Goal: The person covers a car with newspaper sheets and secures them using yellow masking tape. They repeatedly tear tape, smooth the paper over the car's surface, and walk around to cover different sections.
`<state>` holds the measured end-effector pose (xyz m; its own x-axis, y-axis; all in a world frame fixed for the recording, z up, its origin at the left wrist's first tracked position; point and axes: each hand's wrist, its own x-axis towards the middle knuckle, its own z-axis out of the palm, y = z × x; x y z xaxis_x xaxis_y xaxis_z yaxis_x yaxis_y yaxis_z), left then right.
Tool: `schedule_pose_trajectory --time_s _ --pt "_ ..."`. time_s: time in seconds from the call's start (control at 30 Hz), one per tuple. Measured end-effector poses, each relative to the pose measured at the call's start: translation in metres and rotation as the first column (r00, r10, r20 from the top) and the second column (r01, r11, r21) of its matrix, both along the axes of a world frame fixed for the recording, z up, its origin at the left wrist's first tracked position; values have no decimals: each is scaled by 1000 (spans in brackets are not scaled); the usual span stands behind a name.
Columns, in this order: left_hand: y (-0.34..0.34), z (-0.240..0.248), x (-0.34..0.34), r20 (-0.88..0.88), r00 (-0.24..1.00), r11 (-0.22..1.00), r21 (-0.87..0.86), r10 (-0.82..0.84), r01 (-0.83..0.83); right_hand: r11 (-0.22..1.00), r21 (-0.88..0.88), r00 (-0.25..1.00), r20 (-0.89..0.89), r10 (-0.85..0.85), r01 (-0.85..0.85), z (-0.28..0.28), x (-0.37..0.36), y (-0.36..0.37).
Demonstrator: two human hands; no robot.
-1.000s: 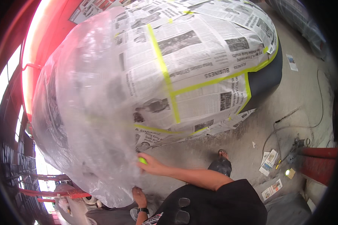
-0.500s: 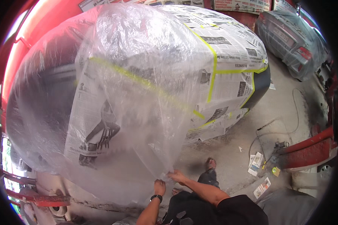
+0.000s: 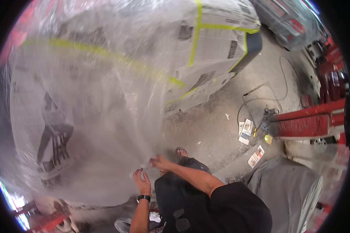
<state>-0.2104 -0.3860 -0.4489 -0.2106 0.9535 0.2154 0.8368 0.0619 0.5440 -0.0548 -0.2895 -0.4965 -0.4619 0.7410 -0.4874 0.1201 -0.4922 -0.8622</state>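
A thin clear plastic sheet [image 3: 105, 128] hangs over a car whose panels are masked with newspaper [image 3: 216, 46] and bright yellow tape [image 3: 105, 54]. My right hand [image 3: 159, 161] pinches the sheet's gathered lower edge, pulling it into taut folds toward me. Just left of it, my left hand [image 3: 141, 181], with a dark watch on the wrist, has its thumb and fingers apart beside the sheet. Behind the film, a newspaper page shows blurred on the car's near side. A dark grey bumper corner [image 3: 252, 48] sticks out bare at the right.
On the concrete floor to the right lie newspaper pieces [image 3: 245, 132], a yellow-green tape roll [image 3: 268, 138] and a dark hose [image 3: 286, 85]. A red metal beam [image 3: 303, 124] juts in there. Close to my right is a grey-covered object [image 3: 278, 186]; another plastic-draped car [image 3: 287, 21] stands far right.
My view has swung right and closer to the car. My left hand has opened off the plastic edge, while my right hand keeps its pinch on it.
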Motion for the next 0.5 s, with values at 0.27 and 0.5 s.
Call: schedule_pose_trajectory --time_s 0.27,0.5 --pt "-38 -124 -52 694 189 714 -635 695 -296 990 -30 987 -84 -140 138 -71 6 60" --pt "39 -259 -181 874 -382 852 -427 302 -304 990 77 969 -225 -99 119 -113 -5 91"
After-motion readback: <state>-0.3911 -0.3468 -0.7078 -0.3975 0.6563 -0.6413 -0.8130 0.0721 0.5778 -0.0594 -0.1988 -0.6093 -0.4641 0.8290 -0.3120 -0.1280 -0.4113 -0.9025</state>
